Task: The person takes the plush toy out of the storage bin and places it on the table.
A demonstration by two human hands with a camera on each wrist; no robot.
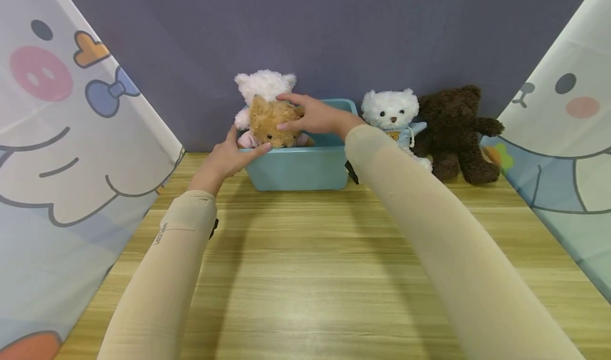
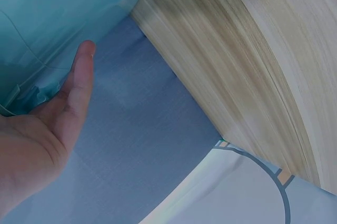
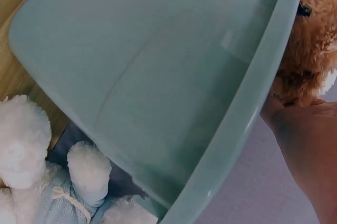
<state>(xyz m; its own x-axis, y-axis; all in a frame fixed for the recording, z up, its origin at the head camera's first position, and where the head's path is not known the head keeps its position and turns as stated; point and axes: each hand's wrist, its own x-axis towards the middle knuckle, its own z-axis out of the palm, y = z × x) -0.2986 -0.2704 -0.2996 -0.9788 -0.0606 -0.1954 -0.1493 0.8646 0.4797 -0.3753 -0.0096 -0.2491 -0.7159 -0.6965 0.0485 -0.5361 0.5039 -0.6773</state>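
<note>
Ginger plush first: we have the tan bear (image 1: 272, 119) in the left half of the light blue bin (image 1: 300, 172), head above the front rim and tipped forward, so the face points down toward us. Body mostly hidden by the bin wall; long axis looks roughly upright, but we can't confirm how it sits below the rim.

Key relation: right hand (image 1: 317, 115) is the nearer one, already touching. It comes in from the bear's right side as we view it, fingers over the top of the head, thumb on the face, one ear pinched between. Right wrist view agrees: hand against the fur, past the rim.

Left hand (image 1: 228, 156) sits lower left, at the bin's front-left corner. Thumb stretched along the front rim, tip just beside the bear's cheek; we can't tell if they touch. Fingers look extended rather than curled, spread from the thumb, holding nothing we can see.

Bin contents: tan bear in front, white bear (image 1: 264, 86) right behind, head higher, one arm at the left rim. Pink cloth (image 1: 245, 140) shows low between them; owner unclear. Right of the bin, on the wood-grain table (image 1: 305, 270), we log a blue-hoodie white bear (image 1: 390, 108) beside a dark brown bear (image 1: 453, 132).
</note>
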